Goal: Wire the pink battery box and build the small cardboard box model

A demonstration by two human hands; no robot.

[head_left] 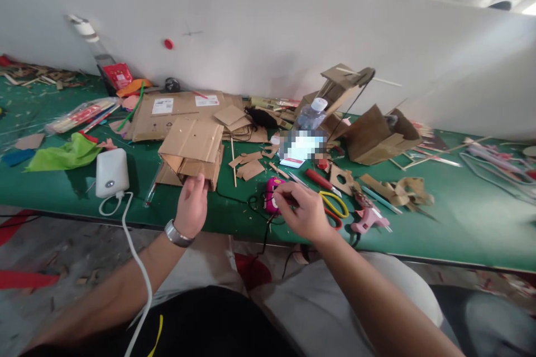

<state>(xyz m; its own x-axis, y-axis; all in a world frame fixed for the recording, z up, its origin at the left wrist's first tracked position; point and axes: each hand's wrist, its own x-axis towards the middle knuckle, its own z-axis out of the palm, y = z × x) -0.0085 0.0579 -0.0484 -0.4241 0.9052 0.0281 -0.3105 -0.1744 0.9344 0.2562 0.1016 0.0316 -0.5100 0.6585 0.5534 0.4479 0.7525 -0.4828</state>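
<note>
My left hand (192, 206), with a metal-banded watch on its wrist, is at the near open side of a small cardboard box (191, 139). Its fingers are closed at the box's lower front edge, and the fingertips are partly hidden. My right hand (302, 209) is held in a pinch in front of a small magenta object (272, 192) on the table. Whatever lies between those fingertips is too small to make out. A thin black cord (234, 198) runs across the table between the box and the magenta object.
Right of my right hand lie yellow-and-red scissors (335, 204), a red-handled knife (321, 180) and a pink glue gun (369, 220). Behind it are a lit phone (299, 150) and a plastic bottle (310, 114). A white power bank (111, 172) sits at left, its cable crossing my left forearm.
</note>
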